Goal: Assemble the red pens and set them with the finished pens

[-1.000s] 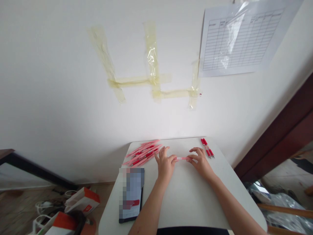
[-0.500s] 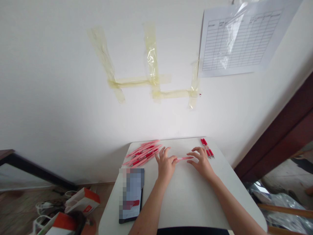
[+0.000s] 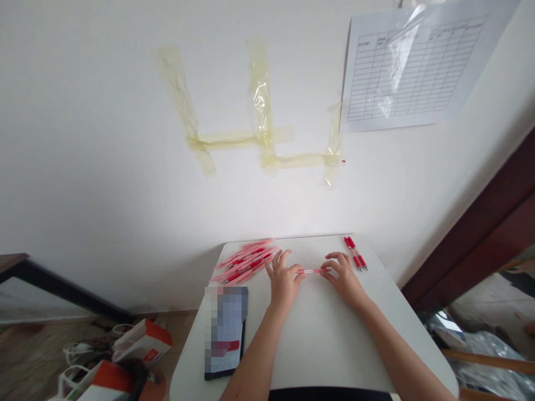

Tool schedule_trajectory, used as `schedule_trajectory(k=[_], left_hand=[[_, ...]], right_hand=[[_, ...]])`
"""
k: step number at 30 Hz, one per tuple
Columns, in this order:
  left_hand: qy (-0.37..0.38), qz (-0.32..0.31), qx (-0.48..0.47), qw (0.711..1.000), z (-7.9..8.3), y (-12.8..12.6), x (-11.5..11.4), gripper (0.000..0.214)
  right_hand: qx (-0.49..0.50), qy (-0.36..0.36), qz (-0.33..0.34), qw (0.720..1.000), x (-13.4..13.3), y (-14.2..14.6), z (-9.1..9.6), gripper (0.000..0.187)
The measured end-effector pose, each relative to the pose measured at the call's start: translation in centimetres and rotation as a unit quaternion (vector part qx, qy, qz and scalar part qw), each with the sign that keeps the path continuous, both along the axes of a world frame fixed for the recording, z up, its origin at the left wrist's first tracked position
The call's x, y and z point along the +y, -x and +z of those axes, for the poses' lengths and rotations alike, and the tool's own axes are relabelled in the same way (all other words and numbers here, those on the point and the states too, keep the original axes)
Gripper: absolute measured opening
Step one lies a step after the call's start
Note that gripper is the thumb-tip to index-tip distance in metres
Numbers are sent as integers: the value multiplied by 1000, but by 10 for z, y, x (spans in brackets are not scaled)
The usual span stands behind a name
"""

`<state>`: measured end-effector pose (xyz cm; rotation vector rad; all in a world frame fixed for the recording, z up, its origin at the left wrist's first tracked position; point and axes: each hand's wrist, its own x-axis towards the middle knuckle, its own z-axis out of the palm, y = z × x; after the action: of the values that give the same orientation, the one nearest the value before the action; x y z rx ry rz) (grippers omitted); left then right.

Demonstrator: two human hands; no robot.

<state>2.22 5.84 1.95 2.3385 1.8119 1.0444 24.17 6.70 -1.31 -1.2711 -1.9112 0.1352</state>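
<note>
A slim pink-and-red pen with a pale label lies level between my hands, above the middle of the white table. My left hand pinches its left end between thumb and forefinger, the other fingers raised. At the right end, the thumb and fingertips of my right hand are closed on it. Left of my left hand lies a loose pile of pink and red pens. Just beyond my right hand, two red pens rest side by side with metal tips toward me.
A phone, partly blurred, lies at the left of the white table. The wall behind bears yellowish tape and a printed sheet. Paper bags stand on the floor at left; plastic wrapping is at right.
My right hand's fingers have closed on the right end of the pen, where they stood apart around it before. My left hand keeps its pinch in nearly the same place.
</note>
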Motion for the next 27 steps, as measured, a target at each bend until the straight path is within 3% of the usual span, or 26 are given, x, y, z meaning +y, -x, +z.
schedule_trajectory(k=[3,7,17,22,27], left_hand=[[-2,1,-2,1000,0,0,0,7],[1,4,-5,1000,1,0,0,9],[-1,11,0,1000,3,0,-1,9],[-1,15,5,1000,2,0,-1,10],[1,19,7,1000,2,0,-1,9]], right_hand=[[3,6,7,1000,-1,-1,0,12],[-2,15,6,1000,-2,-1,1,29],[5,16,20,1000,-4,0,4,11],[10,20,19,1000,-4,0,3,24],[9,20,26,999,-2,1,2,18]])
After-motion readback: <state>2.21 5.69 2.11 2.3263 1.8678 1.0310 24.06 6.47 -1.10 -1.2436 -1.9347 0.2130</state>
